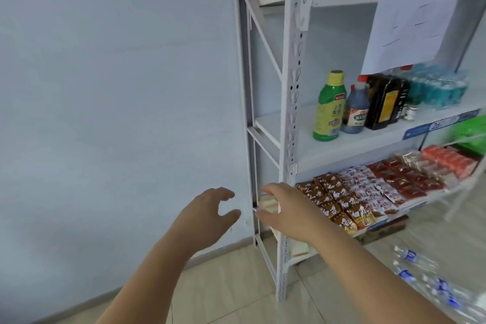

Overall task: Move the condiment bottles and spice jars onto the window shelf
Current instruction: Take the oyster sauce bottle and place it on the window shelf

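A green bottle with a yellow cap stands on the middle board of a white metal shelf rack. Right beside it are a small dark sauce bottle with a red cap and a larger dark bottle with a yellow label. A tiny jar stands behind them. Both hands are held out low in front of the rack's left post. My left hand is open with curled fingers and holds nothing. My right hand is also open and empty, well below the bottles.
Blue bottles in a wrapped pack sit at the back right of the middle board. A paper sheet hangs above. Snack packets fill the lower board. Water bottles lie on the floor at right. A plain wall is on the left.
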The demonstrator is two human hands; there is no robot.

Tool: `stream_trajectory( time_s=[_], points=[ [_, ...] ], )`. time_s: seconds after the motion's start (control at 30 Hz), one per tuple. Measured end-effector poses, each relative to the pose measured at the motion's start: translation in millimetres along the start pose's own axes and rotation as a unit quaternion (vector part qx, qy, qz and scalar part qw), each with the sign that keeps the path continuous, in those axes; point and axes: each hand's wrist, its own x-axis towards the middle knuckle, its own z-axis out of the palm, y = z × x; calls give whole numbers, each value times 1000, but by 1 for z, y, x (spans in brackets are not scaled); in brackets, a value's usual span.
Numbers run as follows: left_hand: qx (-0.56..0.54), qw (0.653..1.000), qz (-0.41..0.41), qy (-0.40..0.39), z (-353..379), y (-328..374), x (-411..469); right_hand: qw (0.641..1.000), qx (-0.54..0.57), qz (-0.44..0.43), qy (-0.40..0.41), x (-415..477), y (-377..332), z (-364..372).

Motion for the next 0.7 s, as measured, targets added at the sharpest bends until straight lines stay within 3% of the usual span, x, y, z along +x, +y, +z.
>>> stream_trajectory(
  time_s=[0.27,0.7],
  points=[
    [-35,997,53,-50,44,65,97,996,-45,64,47,40,80,-54],
    [-116,993,-11,-19,121,198,201,997,-62,23,39,94,230,-159]
  ],
)
